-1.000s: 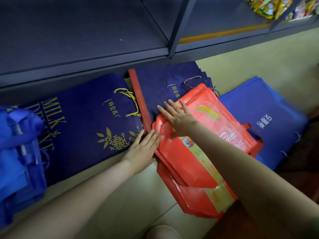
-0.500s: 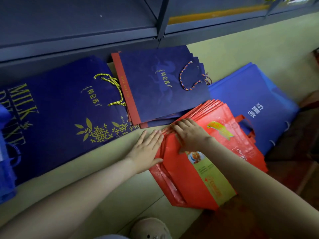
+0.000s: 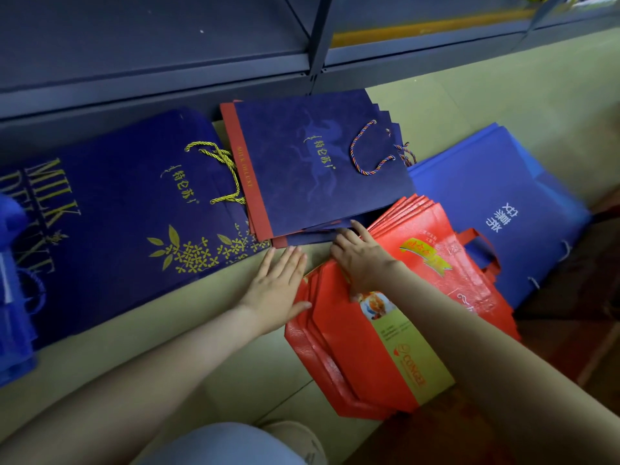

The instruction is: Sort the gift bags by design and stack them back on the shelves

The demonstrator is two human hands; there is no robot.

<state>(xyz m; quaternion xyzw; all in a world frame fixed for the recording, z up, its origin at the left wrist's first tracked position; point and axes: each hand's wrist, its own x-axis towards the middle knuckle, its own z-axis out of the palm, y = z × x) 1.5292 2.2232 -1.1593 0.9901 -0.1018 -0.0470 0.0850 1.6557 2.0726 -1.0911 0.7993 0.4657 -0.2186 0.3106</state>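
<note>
A stack of red gift bags (image 3: 352, 350) lies flat on the floor at centre right. My right hand (image 3: 362, 260) rests on its top, fingers bent over the far corner. My left hand (image 3: 280, 283) lies flat with straight fingers against the stack's left edge, thumb touching the red bags. Beyond them is a pile of navy bags with a red side band (image 3: 318, 162) and a twisted cord handle. A large navy bag with gold leaves and "MILK DELUXE" lettering (image 3: 127, 213) lies to the left. Bright blue bags with white characters (image 3: 496, 203) lie at the right.
Dark metal shelves (image 3: 167, 72) run across the back, just above the floor, with an upright post (image 3: 318, 31). More blue bags (image 3: 13, 290) sit at the far left edge. My knee and shoe (image 3: 295, 441) show at the bottom. Beige floor tiles (image 3: 167, 330) lie around the bags.
The red stack slid toward me, off the navy pile with the red band, whose cord handle now shows. My right hand curled over the stack's corner; my left stays at its edge.
</note>
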